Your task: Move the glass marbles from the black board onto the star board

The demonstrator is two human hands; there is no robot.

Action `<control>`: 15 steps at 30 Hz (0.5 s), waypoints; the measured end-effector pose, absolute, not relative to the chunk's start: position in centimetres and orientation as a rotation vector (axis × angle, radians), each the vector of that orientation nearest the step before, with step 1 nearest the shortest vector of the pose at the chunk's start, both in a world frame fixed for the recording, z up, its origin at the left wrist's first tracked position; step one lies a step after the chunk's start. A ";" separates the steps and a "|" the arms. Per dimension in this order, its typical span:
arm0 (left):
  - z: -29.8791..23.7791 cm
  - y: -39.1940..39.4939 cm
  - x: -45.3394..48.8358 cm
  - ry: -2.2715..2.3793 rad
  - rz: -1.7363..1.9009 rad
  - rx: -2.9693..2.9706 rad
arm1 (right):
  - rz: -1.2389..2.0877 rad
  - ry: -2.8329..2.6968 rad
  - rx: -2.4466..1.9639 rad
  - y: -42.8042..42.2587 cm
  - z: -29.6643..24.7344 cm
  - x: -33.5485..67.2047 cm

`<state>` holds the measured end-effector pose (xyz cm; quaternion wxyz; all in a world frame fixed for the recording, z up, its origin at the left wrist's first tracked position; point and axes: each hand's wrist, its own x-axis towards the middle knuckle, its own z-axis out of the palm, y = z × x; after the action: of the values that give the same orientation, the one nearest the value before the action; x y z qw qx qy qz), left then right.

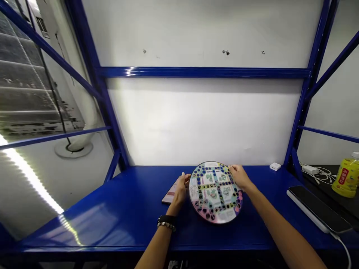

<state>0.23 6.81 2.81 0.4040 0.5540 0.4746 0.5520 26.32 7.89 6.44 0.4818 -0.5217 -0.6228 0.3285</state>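
A round game board [214, 192] with a colourful printed track and dark round spots is tilted up toward me above the blue tabletop. My right hand [238, 176] grips its upper right edge. At its left edge is my left hand [181, 188], fingers curled against the rim; the far side of that grip is hidden. A flat phone-like device [169, 195] with a pinkish screen lies just behind and left of my left hand, partly covered by it. A dark band and a beaded bracelet circle my left wrist.
The blue tabletop [120, 201] has a blue metal frame and a white wall behind it. A small white case [275, 166] lies at the back right. At right are a dark phone [319, 209] on a white block with a cable, white cords [322, 175] and a yellow bottle [346, 177].
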 end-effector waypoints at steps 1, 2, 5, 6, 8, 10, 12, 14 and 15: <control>2.8 6.8 0.2 1.163 1.350 1.396 | 0.731 -1.573 -1.345 8.3 5.4 25.6; 2.8 6.7 0.3 1.159 1.307 1.423 | 0.645 -1.622 -1.410 8.6 4.6 25.2; 2.4 6.8 0.4 1.318 1.204 1.644 | 0.393 -1.737 -1.588 8.6 3.3 24.9; 2.2 6.8 0.5 1.397 1.166 1.747 | 0.342 -1.770 -1.645 8.5 3.2 25.0; 1.6 7.0 0.7 1.522 1.078 1.903 | 0.267 -1.838 -1.745 8.3 2.8 25.3; 1.2 7.2 1.0 1.615 1.006 1.962 | 0.216 -1.890 -1.820 8.4 2.4 25.6; 0.8 7.3 1.2 1.697 0.981 1.959 | 0.208 -1.917 -1.867 8.6 1.9 25.6; 0.7 7.4 1.4 1.760 0.984 1.947 | 0.233 -1.926 -1.884 8.9 1.5 25.6; 0.6 7.5 1.5 1.780 0.980 1.939 | 0.245 -1.928 -1.881 9.0 1.4 25.6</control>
<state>1.50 7.50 0.62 0.1655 0.6809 0.6251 0.3440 25.57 8.95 1.38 0.2168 -0.6790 -0.6958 0.0885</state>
